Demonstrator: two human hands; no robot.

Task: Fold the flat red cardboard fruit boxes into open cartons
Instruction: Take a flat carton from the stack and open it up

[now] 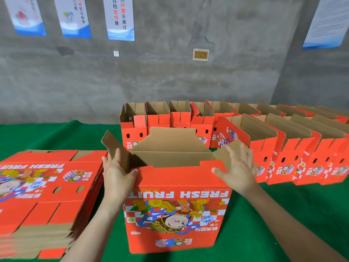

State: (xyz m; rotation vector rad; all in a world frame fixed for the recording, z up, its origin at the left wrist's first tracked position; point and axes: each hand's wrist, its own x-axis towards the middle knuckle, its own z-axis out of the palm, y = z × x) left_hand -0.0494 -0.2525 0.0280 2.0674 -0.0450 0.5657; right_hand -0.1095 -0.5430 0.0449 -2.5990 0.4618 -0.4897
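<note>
- Head view: your left hand (117, 173) grips the carton's (175, 214) left flap (113, 141).
- Your right hand (238, 167) is flat, fingers straight, against the right flap (220, 157).
- You've got flat boxes (37, 186) stacked just left.

- This looks like a packing workshop: the wall (170, 76) behind is bare grey concrete, unpainted and blotchy.
- Printed posters (120, 17) hang on it in a row, one with bold Chinese slogans in black and red. A larger notice sheet (328, 21) hangs on the side wall to the right.
- The desk (56, 135) is a long work surface under green cloth.
- At its left edge lies a thick stack of flat red boxes (47, 195), all with the same print.
- Along its far edge and right side stand rows of folded cartons (283, 148), packed side by side. One more open carton (175, 205) stands at the near edge.
</note>
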